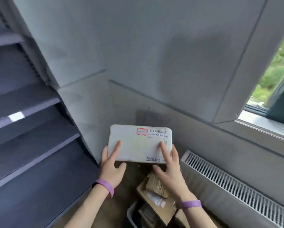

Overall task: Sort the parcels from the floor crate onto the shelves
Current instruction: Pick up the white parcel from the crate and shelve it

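I hold a flat white parcel [138, 143] with a red-framed label and barcodes in front of the wall, label side facing me. My left hand [111, 165] grips its lower left edge, one finger lying on the front and the thumb below. My right hand [168, 168] grips the lower right corner the same way. Below my hands the floor crate [132, 216] holds several brown cardboard parcels [156, 196]. Dark metal shelves [27, 109] rise at the left, their boards bare apart from a small white tag.
A white radiator [233, 186] runs along the wall at the lower right. A window [276, 76] with an open sash sits at the upper right. A grey wall fills the middle. A brown object peeks in at the far left edge.
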`<act>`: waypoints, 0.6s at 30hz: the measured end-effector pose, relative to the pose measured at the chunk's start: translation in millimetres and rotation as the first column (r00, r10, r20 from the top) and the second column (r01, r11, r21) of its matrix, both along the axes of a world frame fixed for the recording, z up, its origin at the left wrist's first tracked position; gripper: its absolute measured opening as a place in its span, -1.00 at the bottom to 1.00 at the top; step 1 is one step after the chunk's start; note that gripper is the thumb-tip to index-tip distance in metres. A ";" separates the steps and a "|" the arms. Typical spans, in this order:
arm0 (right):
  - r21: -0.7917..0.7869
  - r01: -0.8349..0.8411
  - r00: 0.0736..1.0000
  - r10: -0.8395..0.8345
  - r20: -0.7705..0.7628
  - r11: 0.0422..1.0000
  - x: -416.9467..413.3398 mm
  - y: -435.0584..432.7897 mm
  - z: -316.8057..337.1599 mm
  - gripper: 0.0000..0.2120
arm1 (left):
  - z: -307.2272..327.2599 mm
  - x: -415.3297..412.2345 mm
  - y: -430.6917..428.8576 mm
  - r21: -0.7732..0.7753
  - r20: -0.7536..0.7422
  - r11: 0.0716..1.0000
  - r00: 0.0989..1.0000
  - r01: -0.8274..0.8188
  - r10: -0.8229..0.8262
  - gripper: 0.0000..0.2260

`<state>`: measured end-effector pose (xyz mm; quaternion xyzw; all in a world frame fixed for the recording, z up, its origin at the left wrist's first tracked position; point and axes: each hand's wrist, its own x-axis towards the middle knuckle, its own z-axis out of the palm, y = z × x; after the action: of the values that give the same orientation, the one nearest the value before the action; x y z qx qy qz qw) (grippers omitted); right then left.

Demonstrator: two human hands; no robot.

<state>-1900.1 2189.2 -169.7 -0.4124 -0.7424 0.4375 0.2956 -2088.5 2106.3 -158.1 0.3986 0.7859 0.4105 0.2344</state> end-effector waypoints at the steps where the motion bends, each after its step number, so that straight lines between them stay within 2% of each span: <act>1: 0.034 -0.035 0.999 0.035 -0.007 0.999 -18.6 -4.4 11.9 -0.20 | 11.9 -15.2 -13.4 0.036 -0.009 0.999 0.999 -0.033 0.033 -0.33; 7: 0.229 -0.238 0.965 0.257 -0.058 0.944 -144.6 -47.5 71.4 -0.18 | 66.0 -107.8 -105.9 0.185 -0.062 0.952 0.964 -0.244 0.259 -0.33; 13: 0.251 -0.413 0.892 0.444 -0.084 0.876 -253.9 -117.7 99.9 -0.20 | 88.2 -191.3 -201.4 0.260 -0.057 0.878 0.901 -0.402 0.430 -0.33; 18: 0.282 -0.492 0.847 0.528 -0.066 0.824 -314.0 -157.0 107.0 -0.18 | 93.9 -234.3 -252.1 0.290 -0.059 0.828 0.854 -0.480 0.516 -0.32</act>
<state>-2214.1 2032.2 -62.7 -0.1253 -0.8525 0.4299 0.2697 -2322.8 1854.2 -64.2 0.2338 0.8146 0.5307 0.0100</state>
